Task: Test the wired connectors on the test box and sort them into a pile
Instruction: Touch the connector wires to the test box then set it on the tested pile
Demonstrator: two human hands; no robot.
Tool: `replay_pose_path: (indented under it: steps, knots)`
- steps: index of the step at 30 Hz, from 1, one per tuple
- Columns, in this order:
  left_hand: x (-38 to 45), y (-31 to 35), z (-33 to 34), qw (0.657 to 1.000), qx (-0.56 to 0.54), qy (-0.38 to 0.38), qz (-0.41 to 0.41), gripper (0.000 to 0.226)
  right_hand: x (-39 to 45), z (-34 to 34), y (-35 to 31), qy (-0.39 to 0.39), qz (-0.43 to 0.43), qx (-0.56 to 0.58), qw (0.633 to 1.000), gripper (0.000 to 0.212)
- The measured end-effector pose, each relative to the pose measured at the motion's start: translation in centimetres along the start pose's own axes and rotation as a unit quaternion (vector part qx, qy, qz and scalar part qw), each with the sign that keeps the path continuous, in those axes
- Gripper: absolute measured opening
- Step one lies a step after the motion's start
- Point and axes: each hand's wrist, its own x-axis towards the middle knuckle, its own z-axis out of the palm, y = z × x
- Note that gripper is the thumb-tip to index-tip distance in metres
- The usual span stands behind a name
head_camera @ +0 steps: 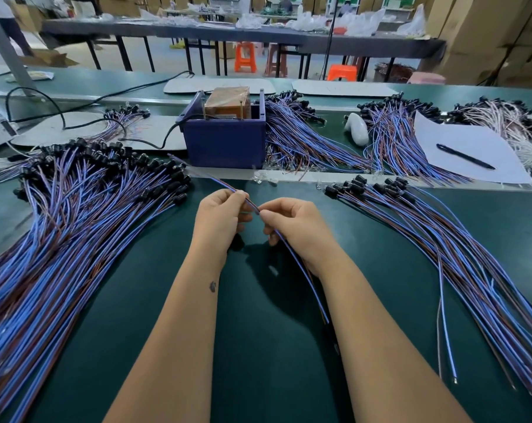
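Grip: both hands pinch one wire pair, the left hand [220,216] and the right hand [292,227] almost touching, fingers curled round the strand; neither hand carries anything else.
Wire: the held wire [295,261] runs up and away from the grip toward the box and trails back down under the right forearm; I cannot tell which end carries the black connector.
Test box: the blue box [226,138] stands beyond the grip, apart from the wire's far tip.
Left pile: a big heap of wires [75,215] lies to the left of the grip, black connectors at its far end.
Right pile: a looser spread of wires [435,239] lies to the right of the grip.
Risk, snag: the tail under the right forearm could catch on the arm or on a stray strand of the right pile and drag others along.
Risk, mix-up: both piles look alike, so a wire dropped on the wrong side would be lost among them.
Risk, contact: bare tips held loosely may miss the box's pins, likely giving a false reading.
Table: the green table [267,361] under the grip.
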Motion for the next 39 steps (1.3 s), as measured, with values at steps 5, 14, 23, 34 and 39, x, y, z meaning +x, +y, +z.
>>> replay_pose_path:
  steps: [5,14,23,34,39]
  knots:
    - [-0.1,-0.6,0.8,0.995,0.081,-0.006,0.061,0.017,0.1,1.6,0.6,0.068,-0.012,-0.063,0.996,0.010]
    - [-0.4,-1.0,1.9,0.988,0.111,0.017,0.107,0.022,0.6,1.9,0.8,0.152,-0.015,-0.062,0.986,0.012]
    - [-0.2,-1.0,1.4,0.985,0.114,0.082,0.101,0.023,0.9,2.3,0.3,0.160,-0.032,-0.053,0.985,0.010]
    - [0.5,-1.0,0.7,0.981,0.120,0.108,0.105,0.020,1.9,4.2,0.0,0.145,-0.028,-0.018,0.989,0.010]
    - [1.0,-1.2,-0.1,0.982,0.106,0.115,0.102,0.022,1.6,3.3,0.2,0.109,-0.040,-0.004,0.993,0.009]
